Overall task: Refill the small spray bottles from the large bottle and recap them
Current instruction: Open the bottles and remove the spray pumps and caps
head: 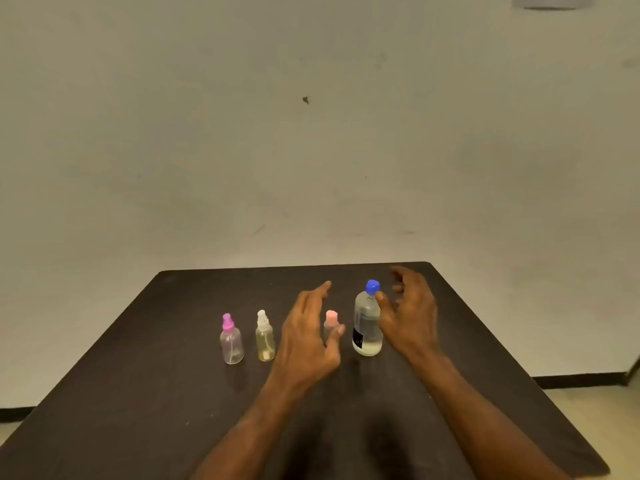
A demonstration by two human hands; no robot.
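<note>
- Dark counter up against a plain wall, four bottles lined up on it, all standing upright with their tops on.
- Left grip is open, fingers spread and loose, holding nothing. It hovers over the row, between the small bottles.
- Right grip is open too, fingers a bit curved but not wrapped around anything.
- The large bottle, clear with a blue cap and a dark label low down, sits just to the left of the right grip. The thumb tip looks right by the bottle's shoulder; can't tell if it's actually touching.
- Peach-capped spray bottle is right behind the left grip's thumb, mostly hidden by it, next to the large bottle.
- White-capped spray bottle, yellowish, stands just left of the left grip.
- Pink-capped spray bottle is further left still, clear, at the end of the row.
</note>
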